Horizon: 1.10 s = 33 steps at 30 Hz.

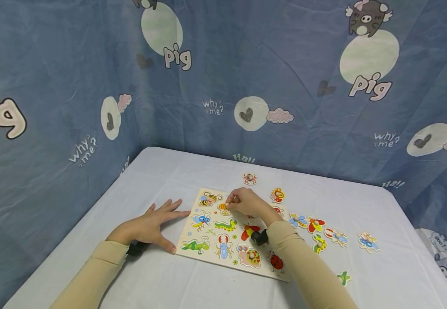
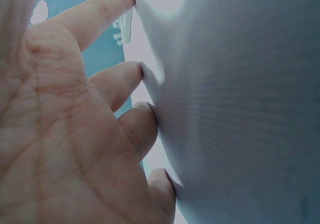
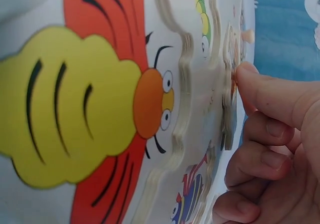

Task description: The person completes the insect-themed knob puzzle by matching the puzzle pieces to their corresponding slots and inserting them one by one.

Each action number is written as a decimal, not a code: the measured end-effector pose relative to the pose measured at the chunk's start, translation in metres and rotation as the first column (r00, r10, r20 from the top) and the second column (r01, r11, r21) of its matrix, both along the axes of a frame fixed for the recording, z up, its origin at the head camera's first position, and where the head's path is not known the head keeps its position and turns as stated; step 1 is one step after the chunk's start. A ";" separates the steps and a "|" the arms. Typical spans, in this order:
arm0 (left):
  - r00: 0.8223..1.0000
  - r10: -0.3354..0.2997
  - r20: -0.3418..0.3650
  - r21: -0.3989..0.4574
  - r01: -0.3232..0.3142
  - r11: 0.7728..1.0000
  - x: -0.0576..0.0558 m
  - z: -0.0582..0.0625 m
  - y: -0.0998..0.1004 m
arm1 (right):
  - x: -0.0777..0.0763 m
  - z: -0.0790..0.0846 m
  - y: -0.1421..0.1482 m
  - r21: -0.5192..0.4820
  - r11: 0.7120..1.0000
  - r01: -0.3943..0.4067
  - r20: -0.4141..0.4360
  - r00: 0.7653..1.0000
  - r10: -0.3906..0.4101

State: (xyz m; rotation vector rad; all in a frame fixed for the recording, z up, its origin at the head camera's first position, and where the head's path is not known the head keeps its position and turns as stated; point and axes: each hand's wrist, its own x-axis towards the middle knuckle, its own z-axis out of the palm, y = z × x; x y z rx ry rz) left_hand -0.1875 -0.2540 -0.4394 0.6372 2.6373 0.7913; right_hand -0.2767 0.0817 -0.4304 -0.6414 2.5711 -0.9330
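Note:
A wooden insect puzzle board (image 1: 212,232) lies on the table, with printed bugs in cut-out recesses. My right hand (image 1: 246,203) is over its back part, thumb and fingertips pinching an orange striped insect puzzle piece (image 1: 223,208). In the right wrist view this piece (image 3: 229,87) appears nearly edge-on, close over the board, with the thumb at its knob. My left hand (image 1: 150,226) rests with fingers spread at the board's left side, thumb at the near left corner and index finger at the left edge. In the left wrist view, the left hand's fingertips (image 2: 134,70) touch the white cloth.
Loose pieces lie right of the board: a blue-winged bug (image 1: 298,220), a red-winged bug (image 1: 316,224), a caterpillar (image 1: 319,243), a beetle (image 1: 336,237), a blue insect (image 1: 368,242) and a green piece (image 1: 344,278). A spider (image 1: 249,179) and red-yellow piece (image 1: 278,195) lie behind.

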 end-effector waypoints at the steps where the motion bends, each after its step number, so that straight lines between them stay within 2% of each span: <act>1: 1.000 -0.002 -0.001 0.001 0.002 1.000 0.000 0.000 0.000 | 0.000 0.000 0.000 0.001 1.000 -0.003 -0.001 1.000 0.003; 12: 1.000 -0.003 -0.002 -0.002 0.003 1.000 0.001 0.002 0.002 | 0.000 0.001 -0.002 0.011 1.000 0.008 -0.010 1.000 -0.007; 33: 1.000 0.000 -0.007 0.002 0.000 1.000 -0.001 -0.002 0.000 | -0.002 0.000 -0.004 0.014 0.999 0.032 0.007 0.999 -0.032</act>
